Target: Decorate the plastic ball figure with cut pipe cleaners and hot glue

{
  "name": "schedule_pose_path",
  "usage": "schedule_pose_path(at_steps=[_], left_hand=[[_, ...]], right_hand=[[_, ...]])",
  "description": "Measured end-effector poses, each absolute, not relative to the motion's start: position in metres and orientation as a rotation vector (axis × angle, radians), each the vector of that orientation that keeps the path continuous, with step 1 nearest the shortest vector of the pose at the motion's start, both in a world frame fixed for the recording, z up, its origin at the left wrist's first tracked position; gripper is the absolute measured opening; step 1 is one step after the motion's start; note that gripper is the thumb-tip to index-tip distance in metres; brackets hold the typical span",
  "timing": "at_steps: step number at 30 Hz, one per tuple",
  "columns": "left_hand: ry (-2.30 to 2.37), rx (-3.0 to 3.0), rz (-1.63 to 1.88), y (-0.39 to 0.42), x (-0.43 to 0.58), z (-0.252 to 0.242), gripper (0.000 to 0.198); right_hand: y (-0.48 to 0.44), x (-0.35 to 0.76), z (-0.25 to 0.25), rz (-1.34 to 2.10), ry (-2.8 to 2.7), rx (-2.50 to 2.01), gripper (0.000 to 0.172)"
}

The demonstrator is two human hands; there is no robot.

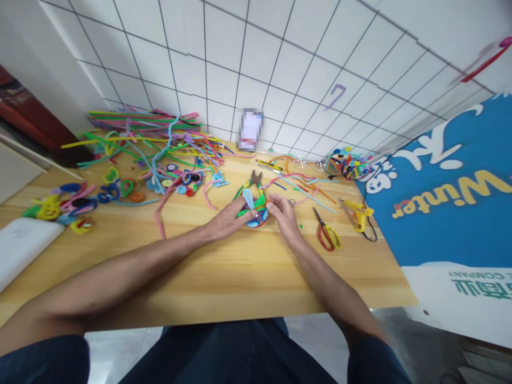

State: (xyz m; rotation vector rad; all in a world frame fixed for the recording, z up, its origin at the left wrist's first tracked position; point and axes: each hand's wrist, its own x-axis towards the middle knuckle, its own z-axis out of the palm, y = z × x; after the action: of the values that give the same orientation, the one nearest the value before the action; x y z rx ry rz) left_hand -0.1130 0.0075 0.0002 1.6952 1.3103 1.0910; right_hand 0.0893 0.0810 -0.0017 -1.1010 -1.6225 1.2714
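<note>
The left hand (226, 222) and right hand (282, 214), grip clamped on the small blue-and-green looped pipe-cleaner figure (253, 209), should pinch close beside each twist.

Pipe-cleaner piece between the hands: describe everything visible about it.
The pipe-cleaner piece is a small fuzzy bundle of bent stems: a light blue loop on top, green and orange strands midway, blue coils below. It lies on the wooden table, just in front of the pliers. The left hand covers its left side; the right hand touches its right edge.
</note>
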Motion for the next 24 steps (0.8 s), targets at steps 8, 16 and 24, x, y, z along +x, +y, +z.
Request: schedule_pose_path(at_steps=[8, 16, 24], left_hand=[[1.218, 1.685, 1.189, 0.005, -0.112, -0.004, 0.06], [1.154, 1.667, 1.275, -0.002, -0.106, -0.014, 0.055], [1.09, 1.713, 1.155, -0.014, -0.11, -0.013, 0.057]], right_hand=[[0.075, 0.084, -0.009, 1.42, -1.57, -1.027, 0.044], [0.069, 0.089, -0.025, 1.267, -1.606, -1.045, 0.038], [0.049, 0.105, -0.017, 1.11, -1.801, -1.052, 0.034]])
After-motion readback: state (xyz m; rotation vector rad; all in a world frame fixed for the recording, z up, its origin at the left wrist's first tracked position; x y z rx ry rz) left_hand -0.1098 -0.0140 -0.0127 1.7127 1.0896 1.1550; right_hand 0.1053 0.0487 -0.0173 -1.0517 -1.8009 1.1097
